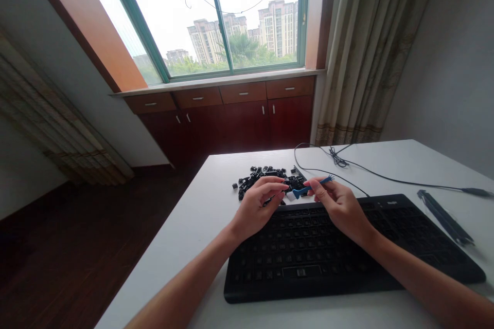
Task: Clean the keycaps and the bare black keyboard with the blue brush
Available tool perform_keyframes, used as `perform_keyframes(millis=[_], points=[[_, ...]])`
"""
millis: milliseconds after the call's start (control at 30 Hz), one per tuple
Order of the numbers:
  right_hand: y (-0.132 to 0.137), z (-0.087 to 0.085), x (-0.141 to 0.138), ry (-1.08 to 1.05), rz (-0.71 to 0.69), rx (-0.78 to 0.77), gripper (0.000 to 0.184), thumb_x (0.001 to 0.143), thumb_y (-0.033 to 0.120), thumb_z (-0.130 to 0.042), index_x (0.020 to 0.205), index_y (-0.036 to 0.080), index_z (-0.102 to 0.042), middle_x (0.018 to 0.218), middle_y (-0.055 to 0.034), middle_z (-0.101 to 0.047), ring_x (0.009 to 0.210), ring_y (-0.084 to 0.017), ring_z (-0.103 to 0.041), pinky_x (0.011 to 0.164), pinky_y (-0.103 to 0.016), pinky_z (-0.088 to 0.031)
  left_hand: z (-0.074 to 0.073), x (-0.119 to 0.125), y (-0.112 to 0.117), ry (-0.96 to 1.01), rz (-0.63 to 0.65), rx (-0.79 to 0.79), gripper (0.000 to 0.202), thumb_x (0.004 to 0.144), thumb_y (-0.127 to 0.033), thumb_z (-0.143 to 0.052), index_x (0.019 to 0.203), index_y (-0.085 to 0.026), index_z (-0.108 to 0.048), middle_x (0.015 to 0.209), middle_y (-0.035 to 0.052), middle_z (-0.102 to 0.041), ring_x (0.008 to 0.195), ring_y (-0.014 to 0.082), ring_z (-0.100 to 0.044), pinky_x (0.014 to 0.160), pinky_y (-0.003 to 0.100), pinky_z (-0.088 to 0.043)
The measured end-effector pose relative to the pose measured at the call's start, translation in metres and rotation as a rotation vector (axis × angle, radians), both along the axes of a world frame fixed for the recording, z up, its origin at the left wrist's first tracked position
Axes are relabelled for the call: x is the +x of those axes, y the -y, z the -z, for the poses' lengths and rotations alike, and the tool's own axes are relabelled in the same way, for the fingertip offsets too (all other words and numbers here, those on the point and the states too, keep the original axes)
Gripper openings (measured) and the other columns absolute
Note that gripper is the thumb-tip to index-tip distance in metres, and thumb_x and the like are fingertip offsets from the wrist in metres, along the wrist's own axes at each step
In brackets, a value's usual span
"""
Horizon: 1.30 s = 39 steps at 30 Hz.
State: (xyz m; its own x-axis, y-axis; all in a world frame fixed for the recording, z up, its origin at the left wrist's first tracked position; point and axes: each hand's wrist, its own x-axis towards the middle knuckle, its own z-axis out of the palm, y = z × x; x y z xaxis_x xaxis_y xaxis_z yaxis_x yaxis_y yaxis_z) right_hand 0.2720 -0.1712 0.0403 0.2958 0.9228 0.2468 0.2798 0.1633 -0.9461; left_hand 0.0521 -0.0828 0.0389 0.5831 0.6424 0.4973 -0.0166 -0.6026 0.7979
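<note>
A black keyboard [347, 247] lies on the white table [185, 236] in front of me. My right hand [339, 205] hovers over its top edge, fingers pinched on a small blue brush [309, 189] with white bristles. My left hand [258, 205] is just left of it, fingers curled around a small dark piece, probably a keycap, that I cannot make out clearly. The brush tip points at my left fingertips. Behind both hands lies a pile of loose black keycaps [266, 177].
The keyboard's black cable [386, 177] snakes across the table's far right. A long black strip [443, 216] lies right of the keyboard. Beyond the table's far edge are red-brown cabinets [231, 113], a window and a curtain [363, 61]. Dark wood floor lies to the left.
</note>
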Motion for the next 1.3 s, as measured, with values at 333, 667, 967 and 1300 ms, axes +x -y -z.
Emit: perform_keyframes(millis=[333,667,967,1300], points=[[0.001,0.001,-0.001,0.008,-0.005,0.017,0.049,0.096,0.064,-0.065,0.107,0.019,-0.080,0.089,-0.0061,-0.077,0.080,-0.017,-0.068,0.078,-0.029,-0.054,-0.006,0.005,0.003,0.196,-0.106,-0.637,0.031,0.078,-0.040,-0.094,0.097,-0.019,-0.082,0.103,0.0070,-0.080,0.099,0.0214,-0.074,0.090,0.031,-0.057],[0.009,-0.001,-0.001,0.019,-0.250,0.139,0.032,0.100,0.048,-0.066,0.107,0.020,-0.081,0.097,-0.0066,-0.079,0.085,-0.017,-0.073,0.074,-0.026,-0.059,-0.005,0.005,0.008,0.174,-0.088,-0.641,0.032,0.079,-0.041,-0.093,0.092,-0.018,-0.076,0.088,0.0033,-0.077,0.081,0.0157,-0.070,0.073,0.024,-0.052],[0.009,0.002,-0.001,0.010,-0.195,0.142,0.029,0.099,0.046,-0.069,0.114,0.023,-0.081,0.103,-0.0049,-0.081,0.088,-0.017,-0.077,0.076,-0.026,-0.060,-0.004,0.005,0.009,0.215,0.010,-0.715,0.028,0.083,-0.037,-0.091,0.099,-0.017,-0.079,0.103,0.0079,-0.081,0.091,0.0170,-0.072,0.082,0.026,-0.054],[0.008,0.004,0.000,0.037,-0.112,0.143,0.037,0.099,0.050,-0.067,0.112,0.019,-0.080,0.101,-0.0089,-0.081,0.084,-0.020,-0.074,0.072,-0.030,-0.059,-0.010,0.001,0.008,0.267,0.148,-0.844,0.021,0.082,-0.025,-0.090,0.099,-0.017,-0.082,0.112,0.0088,-0.081,0.090,0.0143,-0.072,0.088,0.026,-0.056]])
